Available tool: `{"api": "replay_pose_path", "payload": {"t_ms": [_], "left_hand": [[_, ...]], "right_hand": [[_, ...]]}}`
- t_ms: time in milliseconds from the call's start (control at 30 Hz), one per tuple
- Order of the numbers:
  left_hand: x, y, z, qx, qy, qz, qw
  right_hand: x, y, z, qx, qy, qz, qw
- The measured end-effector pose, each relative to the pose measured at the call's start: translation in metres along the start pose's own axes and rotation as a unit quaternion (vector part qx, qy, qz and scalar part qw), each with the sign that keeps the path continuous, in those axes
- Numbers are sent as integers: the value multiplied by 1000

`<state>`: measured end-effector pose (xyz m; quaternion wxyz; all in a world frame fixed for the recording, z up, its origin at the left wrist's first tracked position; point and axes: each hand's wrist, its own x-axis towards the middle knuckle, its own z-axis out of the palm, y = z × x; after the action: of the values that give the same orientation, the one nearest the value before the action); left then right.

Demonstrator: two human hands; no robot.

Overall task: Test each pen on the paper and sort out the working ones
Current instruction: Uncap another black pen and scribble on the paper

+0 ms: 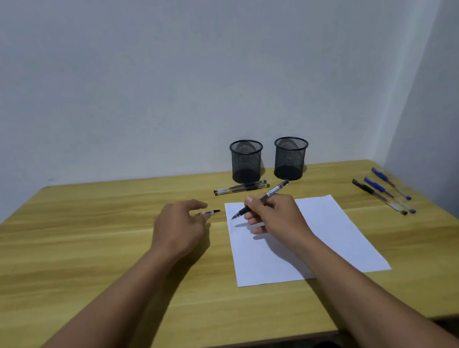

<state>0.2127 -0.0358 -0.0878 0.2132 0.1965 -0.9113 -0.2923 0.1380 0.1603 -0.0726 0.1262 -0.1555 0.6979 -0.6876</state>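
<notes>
My right hand (pixel 275 211) grips a black pen (pixel 274 190) with its cap off. The tip hovers just above the upper left corner of the white paper (pixel 330 236), where faint marks show. My left hand (pixel 180 231) rests on the table left of the paper and pinches the pen cap (pixel 212 212) between its fingertips. Two black pens (pixel 240 188) lie side by side in front of the left mesh cup (pixel 246 160). A second mesh cup (pixel 291 158) stands to its right. Three pens (pixel 382 192), two blue and one black, lie at the far right.
The wooden table (pixel 89 261) meets a white wall at the back and another wall at the right. Its front edge runs near the bottom of the view, with dark shapes on the floor below it.
</notes>
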Motion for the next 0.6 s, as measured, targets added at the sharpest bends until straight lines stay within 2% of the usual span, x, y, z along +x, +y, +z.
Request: {"api": "replay_pose_path", "payload": {"t_ms": [133,233,333,600], "left_hand": [[-42,5,-2,28,-58,67,996],[-59,9,4,99,-82,101,986],[-64,10,8,112,-95,93,985],[-64,7,11,116,-89,90,985]], "right_hand": [[-6,10,3,-36,-11,-7,999],[-11,21,5,-89,3,-22,996],[-11,26,6,-140,14,-34,990],[-9,31,5,-177,21,-42,983]]}}
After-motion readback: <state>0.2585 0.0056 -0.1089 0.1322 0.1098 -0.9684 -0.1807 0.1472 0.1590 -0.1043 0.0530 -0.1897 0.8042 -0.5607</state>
